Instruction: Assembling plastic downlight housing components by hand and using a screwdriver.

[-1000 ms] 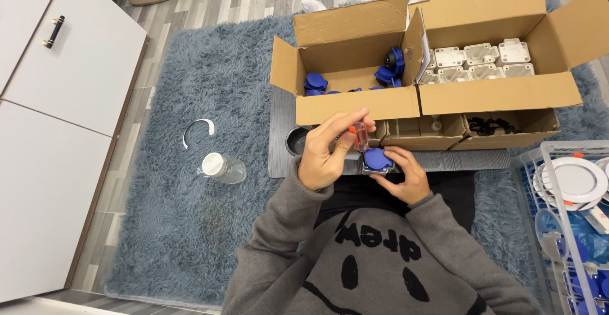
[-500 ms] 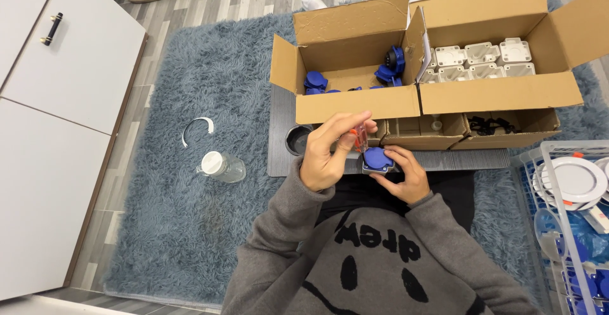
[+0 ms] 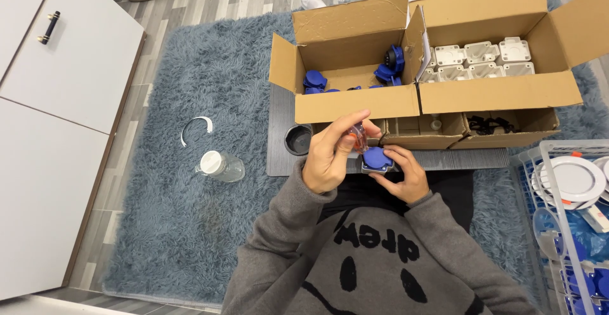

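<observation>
My left hand [image 3: 327, 156] grips a small screwdriver [image 3: 359, 138] with a clear, reddish handle and holds it upright, tip down. Just below it, my right hand [image 3: 406, 177] cups a blue-lidded socket [image 3: 377, 159] on a grey base, over my lap at the near edge of a grey board [image 3: 444, 159]. The screwdriver's tip is hidden behind my fingers and the socket. Both sleeves are grey.
Beyond the hands stand an open cardboard box [image 3: 347, 102] of blue socket parts and another box [image 3: 501, 93] of white junction boxes [image 3: 485, 58]. A black cup [image 3: 298, 139] sits on the board. A white-lidded jar [image 3: 221, 164] and a white ring piece [image 3: 194, 126] lie on the blue rug. A white basket [image 3: 539, 163] is right, a white cabinet [image 3: 57, 118] left.
My left fingers have shifted slightly on the screwdriver handle. The right hand and the socket stay where they were.
</observation>
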